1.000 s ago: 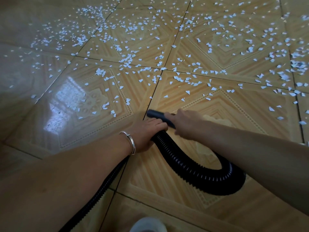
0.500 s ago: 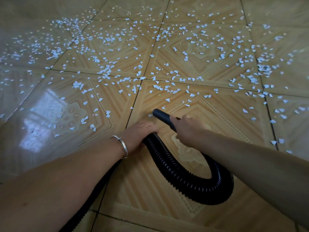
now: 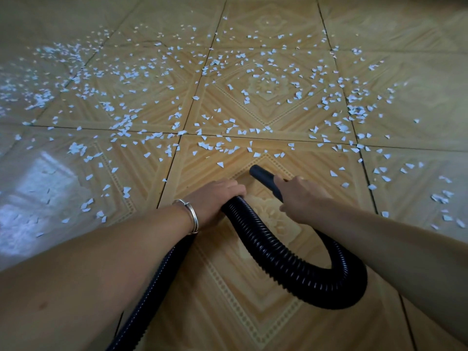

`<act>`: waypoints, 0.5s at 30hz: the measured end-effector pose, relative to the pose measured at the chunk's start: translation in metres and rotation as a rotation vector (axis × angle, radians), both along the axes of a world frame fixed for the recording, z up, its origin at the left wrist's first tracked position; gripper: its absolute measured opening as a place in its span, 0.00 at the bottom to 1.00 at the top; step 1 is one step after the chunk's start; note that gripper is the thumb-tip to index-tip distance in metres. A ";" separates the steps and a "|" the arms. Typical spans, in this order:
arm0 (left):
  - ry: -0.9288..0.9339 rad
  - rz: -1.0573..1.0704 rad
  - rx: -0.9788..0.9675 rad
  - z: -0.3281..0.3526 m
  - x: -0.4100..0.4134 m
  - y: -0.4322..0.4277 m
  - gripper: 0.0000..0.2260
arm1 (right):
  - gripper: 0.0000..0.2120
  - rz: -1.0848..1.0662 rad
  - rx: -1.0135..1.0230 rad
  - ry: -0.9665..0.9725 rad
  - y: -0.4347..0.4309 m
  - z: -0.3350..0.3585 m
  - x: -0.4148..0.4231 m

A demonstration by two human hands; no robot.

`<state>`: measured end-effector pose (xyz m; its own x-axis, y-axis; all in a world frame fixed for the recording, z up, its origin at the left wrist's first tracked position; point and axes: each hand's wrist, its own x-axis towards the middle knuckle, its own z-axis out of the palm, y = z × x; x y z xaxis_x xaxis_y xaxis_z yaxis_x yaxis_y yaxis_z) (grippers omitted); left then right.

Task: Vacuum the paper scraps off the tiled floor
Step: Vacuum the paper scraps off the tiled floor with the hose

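Observation:
A black ribbed vacuum hose [image 3: 291, 264] loops across the tan patterned tiled floor [image 3: 228, 312]. Its smooth black nozzle [image 3: 260, 174] points up and left, low over the floor. My right hand [image 3: 301, 196] grips the nozzle just behind its open end. My left hand [image 3: 215, 198], with a silver bangle on the wrist, grips the hose where the loop bends back. Many small white paper scraps [image 3: 228, 143] lie scattered ahead of the nozzle, across the middle and far tiles; the nearest scrap [image 3: 220, 164] lies just left of the nozzle mouth.
Dense scraps spread to the far left [image 3: 45, 97] and to the right [image 3: 354, 112]. A bright window reflection [image 3: 33, 188] glares on the left tile. The hose runs back under my left forearm toward the bottom edge [image 3: 141, 312].
The nozzle and both hands have shifted rightward and forward over the tile. The view has tilted up, showing more of the far floor. Several scraps near the nozzle are gone.

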<state>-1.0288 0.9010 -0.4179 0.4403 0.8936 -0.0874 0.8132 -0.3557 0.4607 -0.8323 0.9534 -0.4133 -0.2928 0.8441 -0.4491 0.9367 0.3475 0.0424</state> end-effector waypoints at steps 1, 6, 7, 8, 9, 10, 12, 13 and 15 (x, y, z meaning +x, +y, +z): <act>0.003 -0.009 0.000 0.001 0.001 0.002 0.18 | 0.24 0.010 -0.003 0.012 0.003 -0.001 0.000; -0.015 0.025 0.042 0.005 0.004 0.015 0.14 | 0.22 -0.120 0.062 -0.031 0.032 0.007 0.025; -0.017 0.027 0.046 0.005 0.005 0.018 0.14 | 0.23 -0.130 0.072 -0.048 0.035 0.008 0.027; -0.011 0.023 0.041 0.004 0.007 0.022 0.14 | 0.23 -0.122 0.079 -0.054 0.037 0.008 0.027; 0.002 0.013 0.033 0.004 0.009 0.025 0.14 | 0.23 -0.098 0.079 -0.046 0.038 0.007 0.024; 0.014 0.002 0.020 0.004 0.010 0.027 0.15 | 0.23 -0.061 0.077 -0.029 0.038 0.005 0.020; 0.033 -0.007 -0.010 0.004 0.011 0.032 0.16 | 0.23 0.014 0.063 0.010 0.039 0.000 0.012; 0.037 -0.004 -0.020 0.005 0.011 0.034 0.17 | 0.23 0.027 0.056 0.023 0.041 -0.002 0.010; 0.030 0.007 -0.014 0.006 0.008 0.039 0.16 | 0.23 -0.006 0.058 0.037 0.050 -0.001 0.008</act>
<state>-1.0213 0.9397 -0.4121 0.4314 0.8950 -0.1131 0.8290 -0.3439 0.4410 -0.8242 1.0039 -0.4142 -0.3031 0.8704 -0.3880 0.9402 0.3396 0.0275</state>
